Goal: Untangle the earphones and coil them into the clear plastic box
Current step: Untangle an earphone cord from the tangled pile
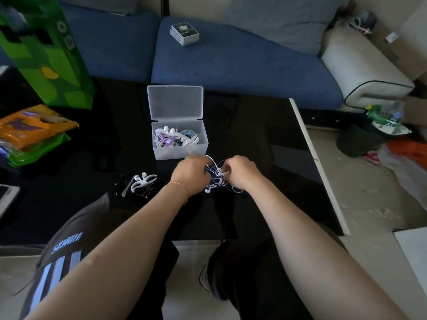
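Left hand (193, 173) and right hand (240, 173) both in closed grip on tangled earphones (217, 179), just above black worktop (265, 146), near open clear plastic box (180, 144).

Only readable bit is on the dark shirt (67, 245) at the bottom left: pale blue letters, upside down from here, ending in "...INKERS" I think. Print on the green bag (46, 54), orange packet (30, 128) and small box (184, 33) is too blurry.

A knot of white and dark-blue earphones (217, 177) hangs just before the open clear plastic box (180, 144), which holds coiled sets.
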The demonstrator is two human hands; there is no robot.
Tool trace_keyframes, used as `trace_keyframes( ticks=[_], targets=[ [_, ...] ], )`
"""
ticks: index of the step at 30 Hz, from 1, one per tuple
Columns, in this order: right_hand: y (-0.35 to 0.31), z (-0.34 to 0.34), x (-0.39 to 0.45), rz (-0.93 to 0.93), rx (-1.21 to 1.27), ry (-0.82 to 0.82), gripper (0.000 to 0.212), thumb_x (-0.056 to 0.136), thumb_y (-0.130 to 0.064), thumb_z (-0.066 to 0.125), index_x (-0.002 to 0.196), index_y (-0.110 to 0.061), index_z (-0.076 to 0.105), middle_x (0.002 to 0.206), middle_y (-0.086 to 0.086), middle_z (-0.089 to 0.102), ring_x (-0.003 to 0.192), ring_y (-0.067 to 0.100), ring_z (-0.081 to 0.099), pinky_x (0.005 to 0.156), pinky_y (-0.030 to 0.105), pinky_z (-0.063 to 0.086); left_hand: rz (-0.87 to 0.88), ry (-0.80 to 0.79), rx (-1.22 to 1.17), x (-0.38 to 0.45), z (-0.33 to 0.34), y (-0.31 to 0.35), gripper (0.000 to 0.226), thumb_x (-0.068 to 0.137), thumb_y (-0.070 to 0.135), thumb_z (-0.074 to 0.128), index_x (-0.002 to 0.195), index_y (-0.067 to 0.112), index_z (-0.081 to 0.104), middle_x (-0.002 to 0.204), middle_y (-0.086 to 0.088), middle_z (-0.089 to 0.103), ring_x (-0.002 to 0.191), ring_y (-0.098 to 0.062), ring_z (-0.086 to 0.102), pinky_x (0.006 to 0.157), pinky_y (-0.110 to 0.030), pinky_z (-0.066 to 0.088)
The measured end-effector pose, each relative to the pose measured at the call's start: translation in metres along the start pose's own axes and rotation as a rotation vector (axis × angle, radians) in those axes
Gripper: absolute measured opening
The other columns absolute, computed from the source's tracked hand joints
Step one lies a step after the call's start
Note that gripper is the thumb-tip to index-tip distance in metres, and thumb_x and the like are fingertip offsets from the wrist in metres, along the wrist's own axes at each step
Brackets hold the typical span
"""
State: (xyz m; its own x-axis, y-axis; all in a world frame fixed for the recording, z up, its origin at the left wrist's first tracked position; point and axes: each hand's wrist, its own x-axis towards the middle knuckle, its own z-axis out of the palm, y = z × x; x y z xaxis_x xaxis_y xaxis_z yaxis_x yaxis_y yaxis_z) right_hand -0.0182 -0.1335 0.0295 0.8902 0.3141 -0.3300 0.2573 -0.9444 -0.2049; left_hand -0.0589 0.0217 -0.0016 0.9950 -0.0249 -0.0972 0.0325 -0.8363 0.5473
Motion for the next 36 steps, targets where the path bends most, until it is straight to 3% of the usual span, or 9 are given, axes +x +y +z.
trace_keyframes(
  ticks=[4,9,14,18,20,22,26,29,36],
  targets=[
    [0.005,-0.007,-0.001,-0.078,0.053,0.168,0.013,0.097,-0.023,0.061,0.102,-0.018,0.071,0.108,0.000,0.043,0.108,0.022,0.044,0.088,0.033,0.038,-0.070,-0.132,-0.179,-0.005,0.008,0.007,0.032,0.092,0.024,0.056,0.123,0.022,0.058,0.104,-0.002,0.068,0.096,-0.024,0.064,0.086,-0.036,0.052],
    [-0.008,-0.042,-0.015,-0.054,0.840,0.561,0.014,0.096,-0.021,0.061,0.085,-0.015,0.067,0.091,-0.002,0.063,0.086,0.007,0.060,0.077,0.019,0.043,-0.179,-0.134,-0.317,-0.004,0.008,0.000,0.047,0.088,0.024,0.065,0.132,0.017,0.048,0.101,-0.005,0.068,0.091,-0.024,0.065,0.085,-0.035,0.052],
    [-0.007,-0.056,-0.029,-0.030,0.896,0.276,0.016,0.096,-0.021,0.060,0.092,-0.012,0.072,0.064,0.007,0.059,0.049,0.007,0.051,0.058,0.026,0.047,-0.202,-0.006,-0.383,-0.005,-0.003,0.000,0.073,0.060,0.059,0.063,0.124,0.025,0.058,0.120,-0.002,0.054,0.113,-0.022,0.055,0.102,-0.037,0.045],
    [-0.013,-0.050,-0.031,-0.130,0.643,0.022,0.014,0.097,-0.018,0.063,0.097,-0.016,0.077,0.065,0.000,0.064,0.044,-0.001,0.047,0.049,0.014,0.036,0.013,0.067,-0.619,-0.004,-0.019,0.008,0.039,0.075,0.035,0.065,0.113,0.025,0.069,0.104,0.006,0.062,0.101,-0.010,0.057,0.091,-0.026,0.046],
    [-0.014,-0.048,-0.029,-0.136,0.619,0.032,0.016,0.093,-0.010,0.063,0.094,-0.018,0.077,0.063,0.005,0.063,0.050,0.005,0.047,0.053,0.020,0.036,0.022,-0.006,-0.567,-0.005,-0.020,0.009,0.006,0.084,0.025,0.071,0.090,0.025,0.073,0.081,0.007,0.067,0.073,0.000,0.059,0.071,-0.021,0.045],
    [-0.010,-0.046,-0.026,-0.075,0.520,0.134,0.025,0.089,-0.001,0.058,0.091,-0.021,0.074,0.063,-0.001,0.059,0.053,0.009,0.048,0.053,0.027,0.040,-0.076,0.081,-0.530,-0.004,-0.015,0.005,0.020,0.092,0.027,0.066,0.073,0.022,0.069,0.067,0.006,0.066,0.054,0.003,0.052,0.061,-0.019,0.040],
    [0.004,-0.041,-0.018,0.050,0.287,0.271,0.020,0.092,-0.003,0.055,0.090,-0.016,0.071,0.086,-0.002,0.060,0.071,0.015,0.059,0.058,0.027,0.045,-0.295,0.242,-0.961,-0.004,-0.025,0.006,0.031,0.099,0.023,0.053,0.073,0.013,0.068,0.078,-0.001,0.074,0.073,-0.013,0.065,0.073,-0.028,0.052],
    [0.010,-0.035,-0.013,0.106,0.170,0.175,0.025,0.097,-0.015,0.058,0.072,-0.011,0.064,0.069,0.003,0.058,0.062,0.019,0.057,0.050,0.026,0.037,-0.261,0.144,-1.105,-0.005,-0.032,0.007,0.040,0.099,0.035,0.049,0.075,0.012,0.072,0.091,-0.007,0.076,0.088,-0.027,0.064,0.087,-0.038,0.052],
    [-0.007,-0.049,-0.022,0.044,1.005,0.375,0.033,0.103,-0.029,0.053,0.083,-0.008,0.070,0.072,0.007,0.066,0.057,0.013,0.061,0.053,0.024,0.051,-0.230,-0.051,-0.587,-0.005,-0.020,0.004,0.026,0.094,0.029,0.059,0.083,0.012,0.076,0.078,0.003,0.069,0.069,-0.008,0.057,0.065,-0.021,0.043]
  ],
)
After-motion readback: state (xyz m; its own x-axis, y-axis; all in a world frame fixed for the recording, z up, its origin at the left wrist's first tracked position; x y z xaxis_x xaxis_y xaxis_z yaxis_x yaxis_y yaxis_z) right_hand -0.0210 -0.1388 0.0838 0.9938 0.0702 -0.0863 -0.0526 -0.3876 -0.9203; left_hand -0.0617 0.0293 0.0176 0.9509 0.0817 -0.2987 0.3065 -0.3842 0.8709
